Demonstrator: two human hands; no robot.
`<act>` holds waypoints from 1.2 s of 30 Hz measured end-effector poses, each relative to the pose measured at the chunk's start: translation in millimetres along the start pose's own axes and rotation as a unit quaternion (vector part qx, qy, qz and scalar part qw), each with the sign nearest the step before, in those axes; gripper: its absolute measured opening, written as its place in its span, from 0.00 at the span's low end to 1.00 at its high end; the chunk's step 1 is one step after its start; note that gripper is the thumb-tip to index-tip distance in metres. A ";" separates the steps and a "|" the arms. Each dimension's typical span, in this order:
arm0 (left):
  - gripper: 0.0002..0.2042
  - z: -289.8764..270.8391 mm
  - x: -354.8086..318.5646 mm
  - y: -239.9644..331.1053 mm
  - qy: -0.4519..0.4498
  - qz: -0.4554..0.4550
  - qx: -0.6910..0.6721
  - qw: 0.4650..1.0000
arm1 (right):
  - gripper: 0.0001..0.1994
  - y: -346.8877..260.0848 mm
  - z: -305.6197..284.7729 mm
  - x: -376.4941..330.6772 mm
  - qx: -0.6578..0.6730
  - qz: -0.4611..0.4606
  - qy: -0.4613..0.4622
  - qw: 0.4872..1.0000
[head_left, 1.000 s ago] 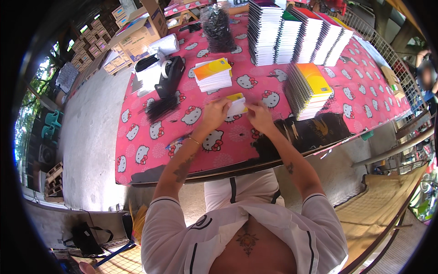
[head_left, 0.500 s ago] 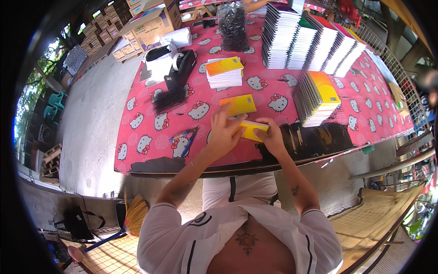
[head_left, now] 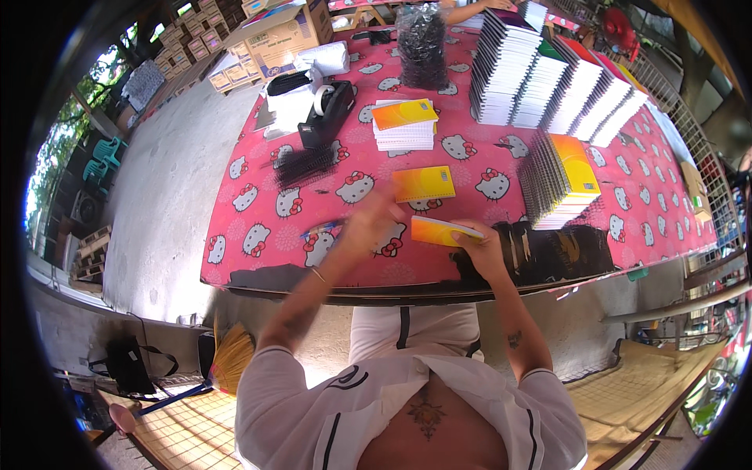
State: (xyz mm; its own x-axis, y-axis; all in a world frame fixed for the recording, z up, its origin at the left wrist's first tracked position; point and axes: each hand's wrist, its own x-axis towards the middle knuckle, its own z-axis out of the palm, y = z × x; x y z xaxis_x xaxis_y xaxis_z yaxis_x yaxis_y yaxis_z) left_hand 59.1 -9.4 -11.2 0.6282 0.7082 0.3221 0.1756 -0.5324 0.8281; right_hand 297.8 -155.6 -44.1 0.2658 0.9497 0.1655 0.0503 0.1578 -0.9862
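While gripping a yellow notebook (head_left: pixel 445 231) by its right edge in the right hand (head_left: pixel 479 249), just above the pink tablecloth (head_left: pixel 258 204) near the table edge, keeps covers free for the blurred, apparently open left hand (head_left: pixel 368 223) alongside.

Thin yellow-orange rectangular notebook (head_left: pixel 442 231), closed, held slightly tilted above the pink cartoon-print tablecloth (head_left: pixel 258 211), near its front edge, gripped at its right end. Second yellow-orange rectangular notebook (head_left: pixel 424 184) lies flat on the tablecloth just behind the first, cover up.
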 end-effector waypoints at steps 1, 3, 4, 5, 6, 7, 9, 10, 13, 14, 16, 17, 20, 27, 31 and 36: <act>0.23 -46.4 12.4 -49.8 0.075 0.091 0.287 0.951 | 0.12 -1.1 5.5 2.8 0.006 -0.025 -0.001 1.000; 0.14 -121.9 24.9 -85.1 0.143 0.026 0.468 0.872 | 0.12 4.8 4.6 3.6 0.027 -0.002 -0.005 1.000; 0.11 -145.5 16.9 -105.5 0.128 0.040 0.458 0.879 | 0.12 6.3 8.7 4.8 0.042 0.009 -0.013 0.999; 0.11 -142.4 17.3 -115.4 0.124 0.058 0.468 0.873 | 0.12 6.1 8.8 5.6 0.042 0.017 -0.011 0.999; 0.10 -140.7 19.2 -120.1 0.121 0.077 0.481 0.865 | 0.12 2.3 11.3 7.6 0.045 0.023 -0.011 0.999; 0.10 -129.2 29.0 -114.5 0.113 0.101 0.487 0.860 | 0.13 0.6 8.0 7.5 0.042 0.031 -0.002 0.999; 0.09 -108.5 33.2 -103.0 0.142 0.111 0.506 0.844 | 0.13 -0.8 3.6 8.8 0.043 0.040 -0.025 0.998; 0.09 -99.5 30.3 -102.1 0.150 0.104 0.507 0.842 | 0.13 0.1 2.8 6.8 0.044 0.048 -0.040 0.997; 0.10 -92.6 23.0 -95.0 0.143 0.076 0.501 0.850 | 0.14 1.8 2.1 5.8 0.027 0.038 -0.056 0.997; 0.10 -93.7 22.4 -92.3 0.131 0.075 0.503 0.851 | 0.14 2.6 2.9 5.2 0.023 0.036 -0.050 0.998; 0.10 -92.3 21.8 -87.9 0.115 0.079 0.512 0.848 | 0.15 2.0 4.4 7.9 0.012 0.026 -0.042 0.999; 0.10 -86.7 19.9 -85.7 0.108 0.083 0.516 0.846 | 0.15 1.6 4.3 8.9 0.012 0.019 -0.041 0.999; 0.10 -76.4 22.0 -77.2 0.151 0.105 0.496 0.849 | 0.14 1.5 3.5 7.1 0.011 0.015 -0.037 0.999; 0.07 -63.5 23.0 -56.5 0.151 0.060 0.462 0.872 | 0.14 2.7 9.6 7.1 0.015 0.022 -0.039 0.999; 0.08 -25.7 14.5 2.2 0.132 0.118 0.240 0.954 | 0.15 3.8 4.7 6.3 0.027 0.032 -0.033 0.999; 0.09 3.5 -14.1 35.4 0.060 0.067 0.150 0.985 | 0.15 0.6 5.4 7.8 0.033 0.027 -0.040 0.998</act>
State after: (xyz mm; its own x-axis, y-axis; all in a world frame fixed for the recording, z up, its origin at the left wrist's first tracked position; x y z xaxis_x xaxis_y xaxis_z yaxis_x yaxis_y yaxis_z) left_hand 59.1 -39.8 12.0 0.5695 0.6631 0.4857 0.3259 -0.7246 0.6072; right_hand 294.7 -146.7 -43.4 0.1891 0.9753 0.1141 -0.0257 0.1211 -0.9923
